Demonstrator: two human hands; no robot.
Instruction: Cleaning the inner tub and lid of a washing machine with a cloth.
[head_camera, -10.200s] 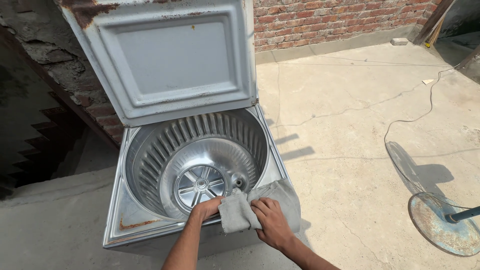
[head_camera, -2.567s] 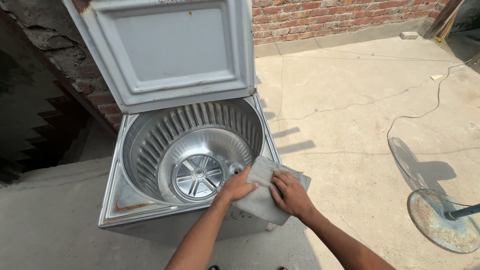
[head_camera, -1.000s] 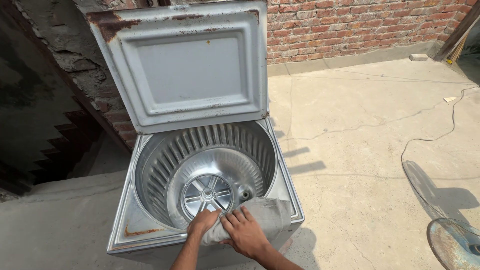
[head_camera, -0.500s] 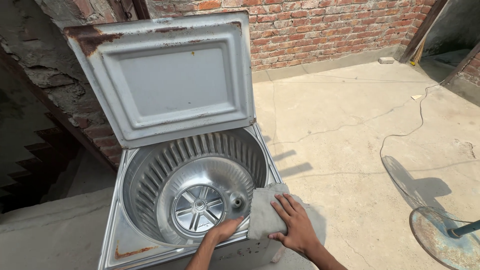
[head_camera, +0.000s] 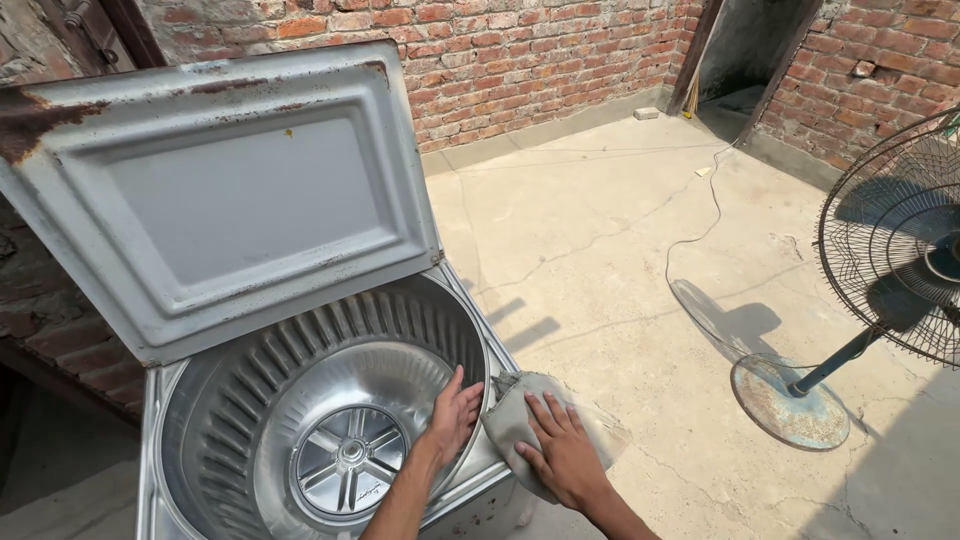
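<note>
The right hand (head_camera: 562, 452) is pressing flat, fingers spread, on the grey cloth (head_camera: 520, 415) draped over the washer's right front corner (long axis running away from the person), while the left hand (head_camera: 452, 412), open-palmed, is bracing inside the steel drum (head_camera: 300, 400) just beside it.

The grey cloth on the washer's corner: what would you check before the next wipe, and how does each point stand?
1. Grey cloth under the right hand, palm flat: ok.
2. Left hand braced on the drum wall: ok.
3. Lid up, off the hands: ok.
4. Lid propped securely: cannot tell.
5. Drum free of loose items: ok.
6. Pedestal fan and its cord apart from the washer: ok.
</note>
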